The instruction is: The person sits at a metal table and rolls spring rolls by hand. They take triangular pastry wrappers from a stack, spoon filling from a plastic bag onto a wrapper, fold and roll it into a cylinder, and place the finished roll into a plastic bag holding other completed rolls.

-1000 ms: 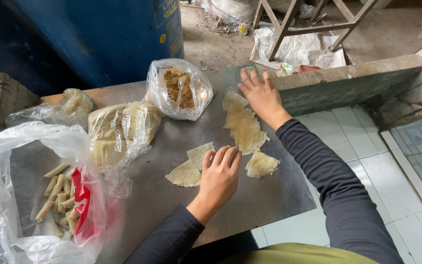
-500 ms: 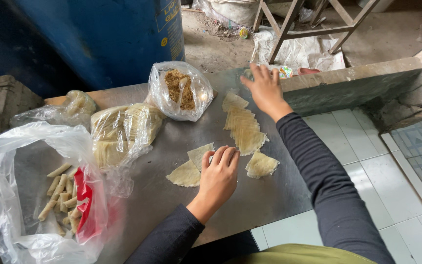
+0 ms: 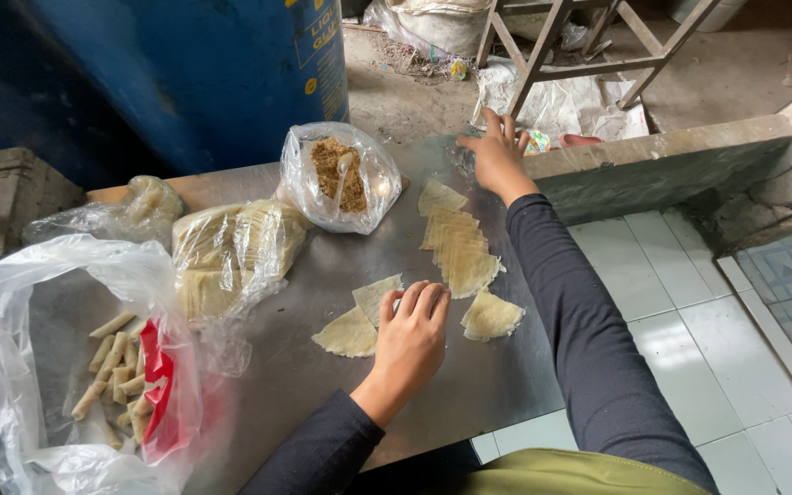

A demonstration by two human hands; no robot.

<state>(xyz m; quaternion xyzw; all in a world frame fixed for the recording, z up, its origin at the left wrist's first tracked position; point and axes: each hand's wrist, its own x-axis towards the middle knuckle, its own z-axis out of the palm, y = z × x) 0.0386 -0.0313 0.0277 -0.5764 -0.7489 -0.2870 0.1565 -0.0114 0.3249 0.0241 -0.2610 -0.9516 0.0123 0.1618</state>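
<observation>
Head view: the left hand [image 3: 412, 332] rests knuckles-up, fingers curled together, on a pale triangular wrapper [image 3: 376, 295] near the front of the metal tabletop [image 3: 323, 394]; whether it pinches the sheet cannot be told. A second triangular wrapper [image 3: 347, 334] lies touching it on the near left, and a third [image 3: 491, 316] lies just to the right of the hand.

The right hand [image 3: 500, 154] is stretched to the far edge of the table, fingers spread and flat, gripping nothing visible.

By the look of it the work is partly along: a clear bag holds a heap of finished rolls [image 3: 112, 376] (at the left end), while a fanned stack of wrappers [image 3: 456, 246] and a bagged bundle of wrappers [image 3: 231, 252] remain unused, beside a bag of brown filling [image 3: 339, 174].

The stack's long axis runs from the table's far side towards the person, leaning slightly right; the wrapper under the left hand points its corner away from the person.
</observation>
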